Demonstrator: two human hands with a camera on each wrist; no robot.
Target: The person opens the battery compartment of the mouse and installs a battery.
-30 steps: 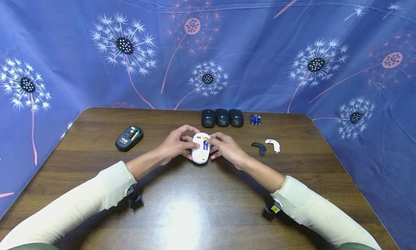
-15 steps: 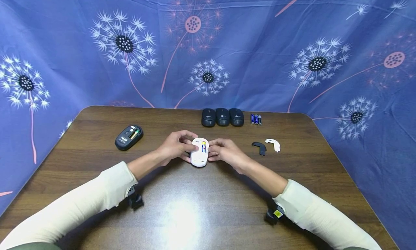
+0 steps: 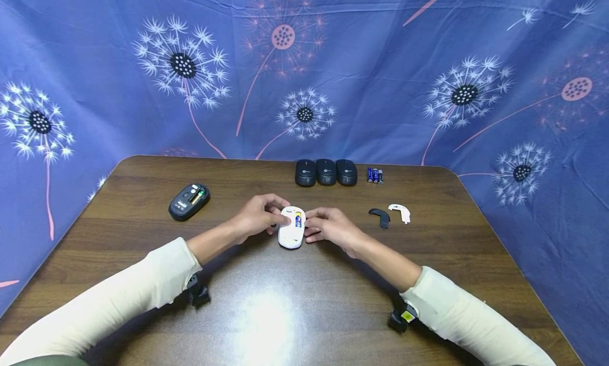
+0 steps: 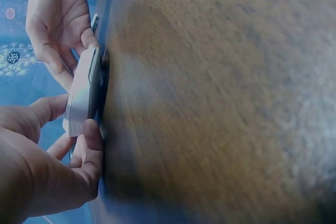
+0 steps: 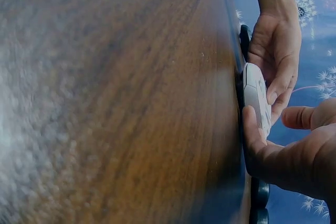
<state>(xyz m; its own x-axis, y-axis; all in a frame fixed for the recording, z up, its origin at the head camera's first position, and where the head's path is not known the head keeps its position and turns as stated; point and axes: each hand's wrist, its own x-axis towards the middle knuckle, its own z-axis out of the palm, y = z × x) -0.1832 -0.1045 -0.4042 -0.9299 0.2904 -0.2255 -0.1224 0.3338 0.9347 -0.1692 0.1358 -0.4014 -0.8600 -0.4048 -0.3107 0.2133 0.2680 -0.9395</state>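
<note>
A white computer mouse (image 3: 290, 239) lies underside up near the table's middle, its battery slot uncovered with a blue and yellow battery (image 3: 298, 219) in it. My left hand (image 3: 254, 217) grips its left side, thumb on the underside face and fingers around the edge. My right hand (image 3: 330, 228) touches the opposite side with its fingers. In the right wrist view, that hand's thumb (image 5: 298, 117) stands off the mouse. The left wrist view shows the mouse (image 4: 81, 90) edge-on, close over the tabletop.
A black mouse (image 3: 189, 202) lies underside up at left, battery slot uncovered. Three dark mice (image 3: 325, 173) line the back edge, beside several small batteries (image 3: 375, 175). A black cover (image 3: 380, 218) and a white cover (image 3: 400, 212) lie at right. A patterned cloth (image 3: 304, 64) hangs behind.
The white mouse has come slightly nearer to me and lower, with the left hand on it. My right thumb has left the battery and the right hand has drawn back to the mouse's side.
</note>
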